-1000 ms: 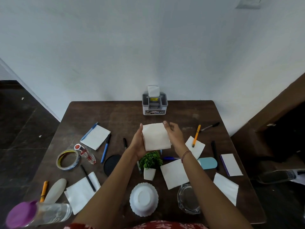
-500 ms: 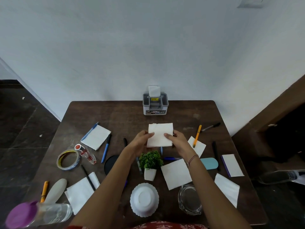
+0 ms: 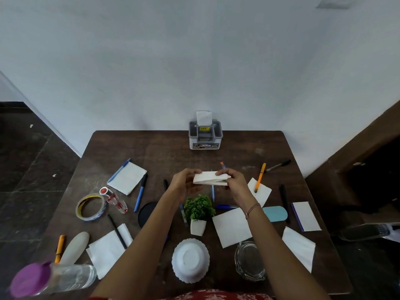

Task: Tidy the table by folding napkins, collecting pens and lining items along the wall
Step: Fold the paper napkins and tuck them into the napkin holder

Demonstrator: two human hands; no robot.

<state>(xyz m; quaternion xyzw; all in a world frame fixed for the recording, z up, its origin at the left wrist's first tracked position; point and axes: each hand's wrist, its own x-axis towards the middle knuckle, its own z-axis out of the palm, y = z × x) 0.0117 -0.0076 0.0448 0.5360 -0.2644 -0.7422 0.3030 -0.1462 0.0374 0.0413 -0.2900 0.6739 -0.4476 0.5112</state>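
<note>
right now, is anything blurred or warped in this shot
Head view: the purple-capped bottle at bottom left is blurred; the wide lens stretches things near the corners; light is soft and even, shadows faint; the napkin between left hand and right hand reads sharp.

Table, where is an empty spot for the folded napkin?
Bare dark wooden table lies along the wall, either side of the grey organiser box, and between it and the held white folded napkin. Around the green potted plant it is crowded.
</note>
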